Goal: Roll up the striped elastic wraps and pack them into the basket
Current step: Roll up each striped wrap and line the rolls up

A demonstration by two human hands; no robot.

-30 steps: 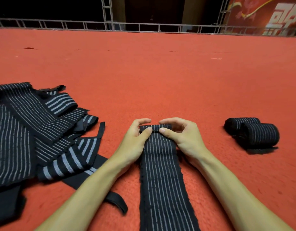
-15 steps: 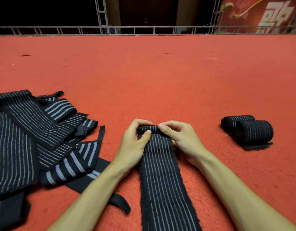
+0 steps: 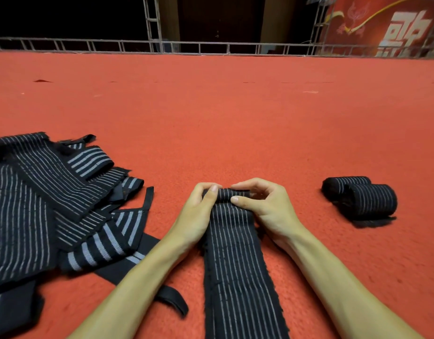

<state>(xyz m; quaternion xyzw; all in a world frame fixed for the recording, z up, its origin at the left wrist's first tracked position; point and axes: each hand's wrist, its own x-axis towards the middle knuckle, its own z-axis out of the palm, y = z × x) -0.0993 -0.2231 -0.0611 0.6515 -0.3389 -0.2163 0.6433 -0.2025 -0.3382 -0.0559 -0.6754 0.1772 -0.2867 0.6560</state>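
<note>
A black elastic wrap with thin white stripes (image 3: pixel 238 270) lies flat on the red carpet, running from the bottom edge away from me. Its far end is curled into a small roll (image 3: pixel 227 194). My left hand (image 3: pixel 198 214) pinches the roll's left end between thumb and fingers. My right hand (image 3: pixel 264 204) pinches the right end, thumb on top. A loose heap of unrolled striped wraps (image 3: pixel 52 204) lies to the left. Two finished rolls (image 3: pixel 362 198) lie side by side on the right. No basket is in view.
Red carpet (image 3: pixel 235 118) stretches far ahead to a metal truss rail (image 3: pixel 211 46) at the back. A red banner (image 3: pixel 394 25) hangs at the back right. A black strap loop (image 3: pixel 172 299) lies beside my left forearm.
The roll at the wrap's far end has grown thicker as both hands turned it toward me. The camera tilted slightly, so the heap and finished rolls sit a little lower in view.
</note>
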